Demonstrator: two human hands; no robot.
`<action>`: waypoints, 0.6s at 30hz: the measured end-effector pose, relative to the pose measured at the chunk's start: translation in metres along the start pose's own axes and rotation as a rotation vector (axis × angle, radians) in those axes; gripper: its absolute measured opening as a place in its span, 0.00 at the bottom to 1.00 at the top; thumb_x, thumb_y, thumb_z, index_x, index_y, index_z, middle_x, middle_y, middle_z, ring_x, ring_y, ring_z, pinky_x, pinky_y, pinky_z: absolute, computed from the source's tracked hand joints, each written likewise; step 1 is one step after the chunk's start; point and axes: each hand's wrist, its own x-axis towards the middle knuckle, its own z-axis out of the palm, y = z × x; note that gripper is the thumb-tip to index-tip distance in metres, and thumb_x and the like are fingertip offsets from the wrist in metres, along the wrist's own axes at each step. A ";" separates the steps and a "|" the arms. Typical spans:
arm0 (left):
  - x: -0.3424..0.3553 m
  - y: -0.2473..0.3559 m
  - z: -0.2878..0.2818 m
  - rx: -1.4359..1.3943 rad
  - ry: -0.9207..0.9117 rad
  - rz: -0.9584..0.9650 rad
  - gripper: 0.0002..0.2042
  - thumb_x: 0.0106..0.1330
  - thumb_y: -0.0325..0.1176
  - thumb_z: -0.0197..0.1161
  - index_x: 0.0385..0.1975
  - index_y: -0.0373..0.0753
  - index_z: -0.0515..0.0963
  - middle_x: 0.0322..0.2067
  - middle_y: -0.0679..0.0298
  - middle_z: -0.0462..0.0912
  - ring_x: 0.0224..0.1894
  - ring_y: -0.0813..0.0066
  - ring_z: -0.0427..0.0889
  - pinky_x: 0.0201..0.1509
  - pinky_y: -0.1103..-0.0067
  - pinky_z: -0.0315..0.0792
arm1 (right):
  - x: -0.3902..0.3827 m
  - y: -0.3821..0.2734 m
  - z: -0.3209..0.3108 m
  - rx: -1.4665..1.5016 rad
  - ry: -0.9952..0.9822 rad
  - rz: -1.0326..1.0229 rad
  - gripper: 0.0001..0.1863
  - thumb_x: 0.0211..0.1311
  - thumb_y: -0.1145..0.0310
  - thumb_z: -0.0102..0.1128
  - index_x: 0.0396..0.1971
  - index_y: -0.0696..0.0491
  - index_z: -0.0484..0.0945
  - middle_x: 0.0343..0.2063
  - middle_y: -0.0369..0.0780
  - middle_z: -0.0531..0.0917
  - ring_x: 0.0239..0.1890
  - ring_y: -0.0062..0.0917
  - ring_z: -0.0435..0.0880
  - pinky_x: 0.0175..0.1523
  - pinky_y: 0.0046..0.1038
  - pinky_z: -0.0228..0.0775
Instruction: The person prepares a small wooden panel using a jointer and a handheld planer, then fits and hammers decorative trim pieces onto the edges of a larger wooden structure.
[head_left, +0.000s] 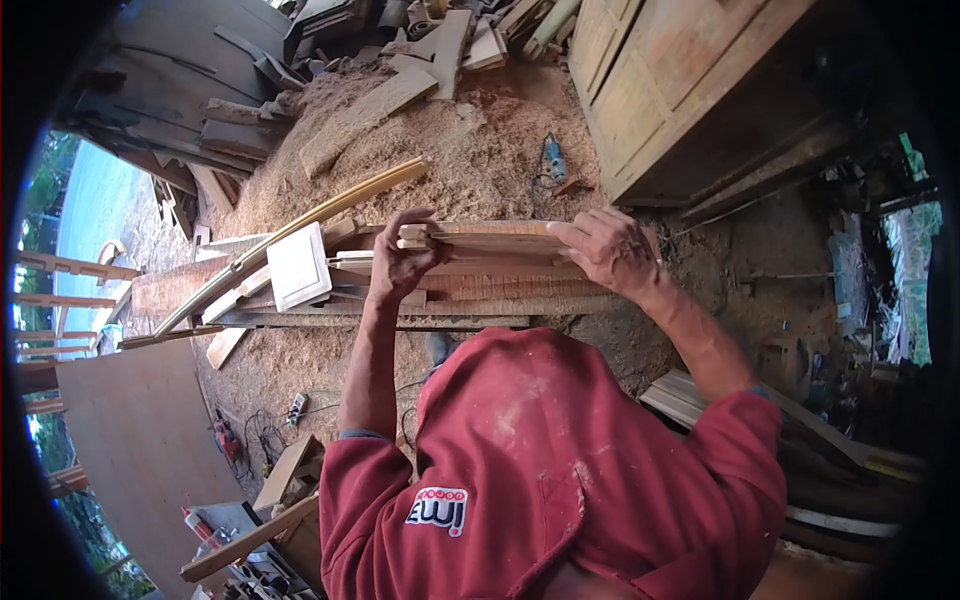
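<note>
My left hand (402, 262) is closed around the left end of a wooden board (500, 243), where short stubs of wood stick out between thumb and fingers. At the board's other end my right hand (608, 250) grips the top edge, fingers bent over it. The board is held on edge above a plank workbench (510, 290). Left of my left hand lies a white square-cornered panel (298, 267), across other wood pieces. A long thin wooden strip (320, 212) slants past it toward the far side.
Wood shavings (420, 140) are heaped beyond the bench, with a blue power tool (554, 158) and loose boards (455, 50) on them. A wooden cabinet (680, 90) stands far right. At lower left are a plywood sheet (150, 430), a red power tool (227, 438) and cables.
</note>
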 end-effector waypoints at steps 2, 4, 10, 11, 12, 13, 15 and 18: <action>0.001 0.001 0.000 -0.013 -0.053 0.011 0.20 0.53 0.22 0.74 0.46 0.35 0.76 0.37 0.62 0.83 0.38 0.71 0.85 0.44 0.76 0.82 | 0.016 -0.006 0.004 -0.079 0.018 -0.056 0.21 0.51 0.65 0.69 0.46 0.54 0.79 0.28 0.40 0.78 0.32 0.35 0.79 0.42 0.36 0.72; 0.002 0.006 -0.005 -0.087 -0.087 -0.077 0.21 0.50 0.22 0.75 0.45 0.38 0.79 0.40 0.66 0.83 0.41 0.76 0.82 0.49 0.79 0.78 | 0.046 -0.041 0.002 -0.002 0.038 0.028 0.27 0.46 0.63 0.72 0.48 0.55 0.78 0.30 0.43 0.77 0.35 0.38 0.79 0.44 0.39 0.72; 0.008 -0.008 -0.017 0.231 -0.042 0.209 0.15 0.49 0.28 0.72 0.38 0.38 0.79 0.32 0.66 0.84 0.37 0.79 0.82 0.44 0.77 0.76 | 0.097 -0.081 0.069 0.101 0.112 0.070 0.18 0.53 0.70 0.61 0.45 0.57 0.76 0.33 0.46 0.82 0.35 0.40 0.84 0.39 0.39 0.77; 0.002 -0.002 -0.020 0.244 -0.013 0.144 0.16 0.47 0.27 0.72 0.38 0.37 0.79 0.31 0.66 0.84 0.36 0.80 0.81 0.42 0.77 0.76 | 0.102 -0.083 0.066 0.109 0.146 0.025 0.16 0.52 0.70 0.61 0.43 0.57 0.76 0.33 0.46 0.83 0.34 0.39 0.85 0.36 0.38 0.78; -0.003 0.003 -0.022 0.248 0.024 0.077 0.17 0.45 0.26 0.73 0.37 0.37 0.78 0.29 0.66 0.85 0.34 0.81 0.81 0.41 0.78 0.77 | 0.107 -0.085 0.063 0.115 0.169 -0.024 0.15 0.52 0.71 0.61 0.41 0.56 0.76 0.33 0.46 0.84 0.33 0.38 0.86 0.34 0.37 0.78; 0.001 0.002 -0.018 0.287 0.030 0.103 0.17 0.45 0.26 0.73 0.36 0.37 0.79 0.29 0.66 0.85 0.34 0.81 0.81 0.40 0.78 0.77 | 0.105 -0.082 0.059 0.087 0.179 -0.035 0.15 0.52 0.71 0.61 0.41 0.56 0.76 0.33 0.46 0.84 0.33 0.38 0.86 0.34 0.37 0.78; 0.007 0.014 -0.008 0.276 0.010 0.081 0.15 0.46 0.27 0.74 0.34 0.37 0.79 0.29 0.65 0.84 0.33 0.81 0.81 0.39 0.78 0.77 | 0.100 -0.079 0.056 0.116 0.107 0.051 0.13 0.50 0.71 0.62 0.38 0.55 0.76 0.30 0.45 0.83 0.30 0.38 0.85 0.33 0.37 0.78; 0.004 0.004 -0.008 0.317 0.041 0.135 0.17 0.47 0.30 0.79 0.35 0.37 0.79 0.29 0.66 0.84 0.32 0.83 0.80 0.39 0.81 0.76 | 0.101 -0.082 0.052 0.045 0.102 0.027 0.11 0.51 0.69 0.62 0.34 0.56 0.74 0.27 0.43 0.81 0.29 0.36 0.85 0.34 0.35 0.78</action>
